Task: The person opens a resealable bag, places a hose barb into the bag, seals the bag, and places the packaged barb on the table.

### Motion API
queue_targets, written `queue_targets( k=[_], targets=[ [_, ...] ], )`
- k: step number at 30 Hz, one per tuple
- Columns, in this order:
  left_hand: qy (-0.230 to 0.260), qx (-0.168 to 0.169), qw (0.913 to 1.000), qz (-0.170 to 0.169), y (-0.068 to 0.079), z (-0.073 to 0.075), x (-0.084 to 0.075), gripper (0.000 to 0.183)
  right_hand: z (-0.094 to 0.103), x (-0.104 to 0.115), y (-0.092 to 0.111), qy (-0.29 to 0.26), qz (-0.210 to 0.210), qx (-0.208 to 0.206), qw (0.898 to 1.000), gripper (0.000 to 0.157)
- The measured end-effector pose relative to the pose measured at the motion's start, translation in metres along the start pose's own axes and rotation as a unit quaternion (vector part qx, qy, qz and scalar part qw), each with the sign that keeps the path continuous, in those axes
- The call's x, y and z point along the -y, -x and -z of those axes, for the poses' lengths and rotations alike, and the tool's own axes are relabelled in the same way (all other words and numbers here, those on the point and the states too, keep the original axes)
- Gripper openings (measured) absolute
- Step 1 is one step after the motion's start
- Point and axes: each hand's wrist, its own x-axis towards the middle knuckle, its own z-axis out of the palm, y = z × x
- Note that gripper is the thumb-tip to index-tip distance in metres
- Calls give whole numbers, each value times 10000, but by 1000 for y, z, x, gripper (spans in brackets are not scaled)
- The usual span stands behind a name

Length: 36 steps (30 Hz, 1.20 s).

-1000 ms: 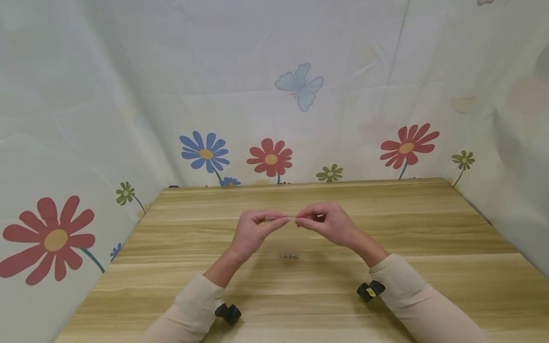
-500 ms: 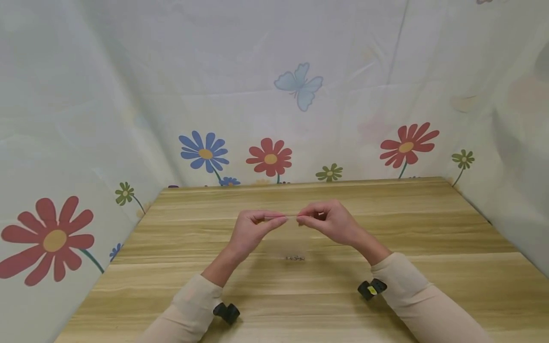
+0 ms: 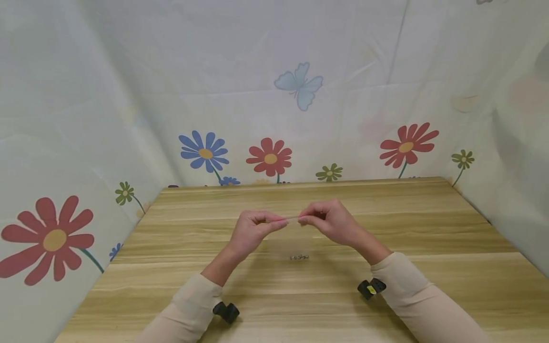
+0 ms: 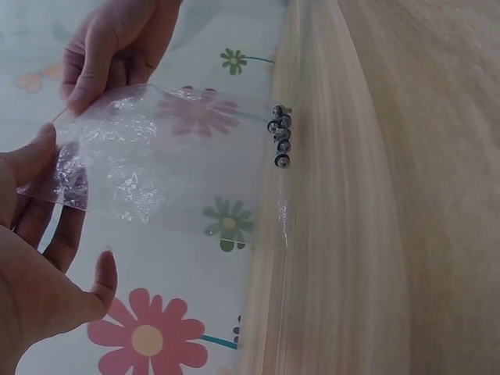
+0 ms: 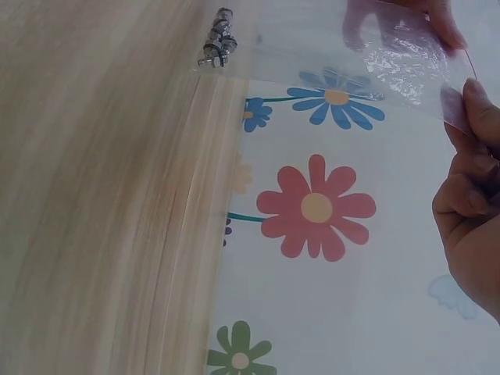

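Observation:
Between the two hands hangs a clear plastic zip bag [image 4: 133, 183] with a thin red line along its top edge. My left hand [image 3: 250, 233] pinches one end of that edge between thumb and fingers. At the other end, the thumb and forefinger of my right hand [image 3: 334, 225] pinch it too. Several small shiny metal screws [image 4: 282, 137], which seem to carry dark washers, lie gathered at the bottom of the bag. In the right wrist view the screws [image 5: 218, 39] sit in a bottom corner, and the bag's film looks crinkled near the top.
Below the hands spreads a wood-grain table [image 3: 283, 305]. White cloth [image 3: 240, 57] printed with flowers and a butterfly stands behind it and at both sides. A black wrist camera [image 3: 226, 312] is on the left sleeve, another black camera [image 3: 371, 288] on the right.
The bag's bottom with the screws has swung a little to the right. My right hand has shifted slightly right, and a bit more of the top edge shows between the hands.

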Motion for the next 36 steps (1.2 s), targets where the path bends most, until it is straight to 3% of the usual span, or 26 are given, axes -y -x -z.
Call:
queue_targets(
  k=[8, 18, 25, 36],
  targets=[
    [132, -65, 9999, 67, 0, 1, 2, 15, 2, 1, -1, -28, -131, -50, 9999, 5],
    [303, -135, 9993, 158, 0, 5, 4, 17, 8, 2, -1, -278, -717, 65, 9970, 11],
    [46, -24, 10000, 54, -1, 7, 5, 26, 9, 1, -1, -19, -703, -99, 9975, 5],
    [103, -60, 9998, -126, 1, 6, 5, 18, 6, 1, 0, 136, -541, -257, 9981, 5]
  ],
)
